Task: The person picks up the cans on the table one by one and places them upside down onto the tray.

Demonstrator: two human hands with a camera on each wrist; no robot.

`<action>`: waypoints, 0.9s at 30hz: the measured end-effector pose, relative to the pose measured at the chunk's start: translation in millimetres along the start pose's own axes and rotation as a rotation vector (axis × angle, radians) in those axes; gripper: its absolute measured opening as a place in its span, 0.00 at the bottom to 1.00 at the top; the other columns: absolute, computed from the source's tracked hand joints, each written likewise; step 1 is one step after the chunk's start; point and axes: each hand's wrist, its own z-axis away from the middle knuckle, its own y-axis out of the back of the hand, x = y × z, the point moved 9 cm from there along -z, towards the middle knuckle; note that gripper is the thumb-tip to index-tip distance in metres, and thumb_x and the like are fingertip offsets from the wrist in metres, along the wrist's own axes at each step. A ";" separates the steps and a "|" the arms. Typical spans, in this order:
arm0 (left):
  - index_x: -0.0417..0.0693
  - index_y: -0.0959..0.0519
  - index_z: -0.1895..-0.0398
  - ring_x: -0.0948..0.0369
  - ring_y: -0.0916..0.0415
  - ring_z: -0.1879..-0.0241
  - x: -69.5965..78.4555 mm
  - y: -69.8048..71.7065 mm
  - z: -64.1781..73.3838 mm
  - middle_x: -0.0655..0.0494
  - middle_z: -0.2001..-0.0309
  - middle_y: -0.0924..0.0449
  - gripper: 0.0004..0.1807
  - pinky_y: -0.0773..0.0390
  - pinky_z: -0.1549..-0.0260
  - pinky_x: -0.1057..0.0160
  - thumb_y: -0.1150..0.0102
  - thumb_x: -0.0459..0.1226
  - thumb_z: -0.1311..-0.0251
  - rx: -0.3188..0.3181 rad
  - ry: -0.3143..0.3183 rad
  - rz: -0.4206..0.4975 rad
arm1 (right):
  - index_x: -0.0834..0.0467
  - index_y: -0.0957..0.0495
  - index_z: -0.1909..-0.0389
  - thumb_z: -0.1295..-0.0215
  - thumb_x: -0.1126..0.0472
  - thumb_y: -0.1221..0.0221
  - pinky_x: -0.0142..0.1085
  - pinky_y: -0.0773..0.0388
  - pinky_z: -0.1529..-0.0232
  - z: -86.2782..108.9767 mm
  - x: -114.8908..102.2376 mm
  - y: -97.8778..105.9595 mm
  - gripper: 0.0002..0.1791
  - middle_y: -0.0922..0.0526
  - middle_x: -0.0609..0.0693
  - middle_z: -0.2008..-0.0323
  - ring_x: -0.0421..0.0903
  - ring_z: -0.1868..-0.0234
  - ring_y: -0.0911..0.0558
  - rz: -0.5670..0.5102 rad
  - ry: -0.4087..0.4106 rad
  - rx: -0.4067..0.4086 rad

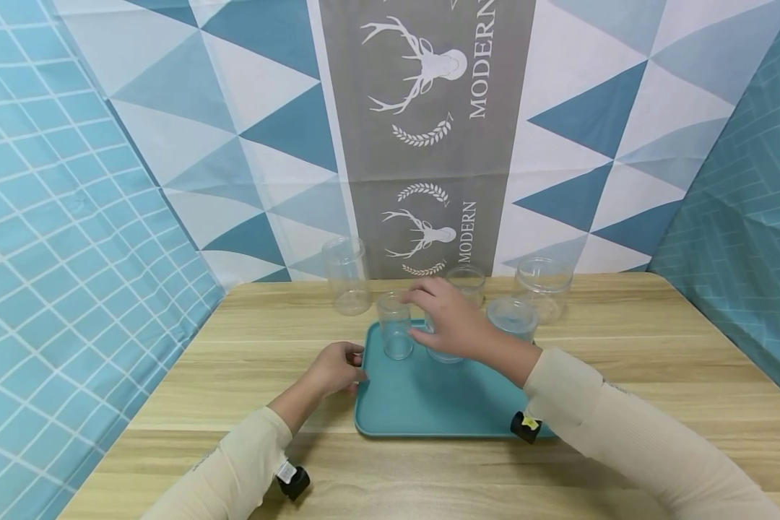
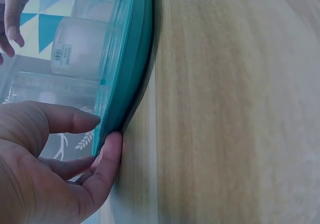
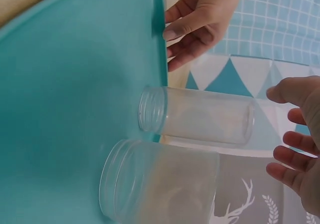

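A teal tray point(image 1: 442, 404) lies on the wooden table. My left hand point(image 1: 339, 368) pinches its left rim, thumb at the upper edge and fingers against the outer side in the left wrist view. Over the tray's back part hovers my right hand point(image 1: 451, 318), fingers spread and holding nothing. Just beyond its fingertips a narrow clear jar point(image 3: 205, 115) stands on the tray, ridged neck down. Beside that jar is a wider clear jar point(image 3: 175, 184), partly covered by the right hand in the head view. A third clear jar point(image 1: 512, 318) stands toward the tray's back right.
Behind the tray, a tall clear jar point(image 1: 347, 278) stands at the left, a clear jar point(image 1: 469, 280) in the middle and a wide clear jar point(image 1: 544, 285) at the right. A patterned cloth backdrop point(image 1: 286, 130) rises behind the table point(image 1: 234, 390).
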 end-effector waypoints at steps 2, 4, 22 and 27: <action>0.28 0.28 0.41 0.59 0.23 0.74 1.3 1.4 0.2 0.45 0.59 0.24 0.29 0.18 0.74 0.63 0.36 0.23 0.50 0.017 -0.011 -0.004 | 0.61 0.20 0.50 0.51 0.62 0.27 0.46 0.25 0.46 3.9 0.2 2.9 0.25 0.21 0.55 0.50 0.54 0.46 0.24 -0.009 0.006 0.001; 0.29 0.28 0.41 0.58 0.22 0.72 2.7 3.4 0.3 0.45 0.58 0.23 0.28 0.18 0.73 0.63 0.35 0.24 0.49 0.034 -0.025 -0.007 | 0.61 0.20 0.49 0.51 0.62 0.27 0.47 0.24 0.46 7.2 0.4 6.0 0.26 0.21 0.56 0.50 0.55 0.46 0.24 -0.014 0.012 0.004; 0.34 0.23 0.48 0.52 0.21 0.57 38.0 18.4 5.8 0.43 0.53 0.23 0.19 0.18 0.59 0.56 0.36 0.28 0.44 0.155 -0.339 -0.089 | 0.60 0.21 0.47 0.50 0.61 0.28 0.50 0.25 0.44 40.5 4.2 33.9 0.27 0.23 0.57 0.45 0.56 0.40 0.27 -0.059 0.000 -0.010; 0.37 0.22 0.50 0.49 0.22 0.55 55.5 24.8 12.6 0.43 0.53 0.24 0.17 0.20 0.56 0.50 0.37 0.28 0.44 0.209 -0.511 -0.176 | 0.61 0.21 0.48 0.50 0.61 0.28 0.47 0.23 0.47 45.6 5.4 37.6 0.26 0.22 0.56 0.47 0.52 0.43 0.25 -0.061 0.023 -0.005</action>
